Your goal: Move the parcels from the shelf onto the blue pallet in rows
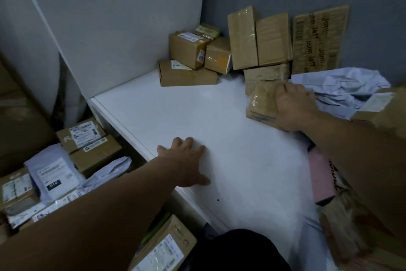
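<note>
A white shelf carries brown cardboard parcels stacked in its far corner and along the back wall. My right hand grips a small tape-wrapped brown parcel lying on the shelf at the right. Beside that hand lies a crumpled white mailer bag. My left hand rests flat with spread fingers on the bare shelf near its front edge. The blue pallet is not in view.
Below the shelf at the left lie several labelled boxes and white mailer bags. A labelled box sits at the bottom centre. A pink packet and more parcels crowd the right edge. Grey walls enclose the shelf.
</note>
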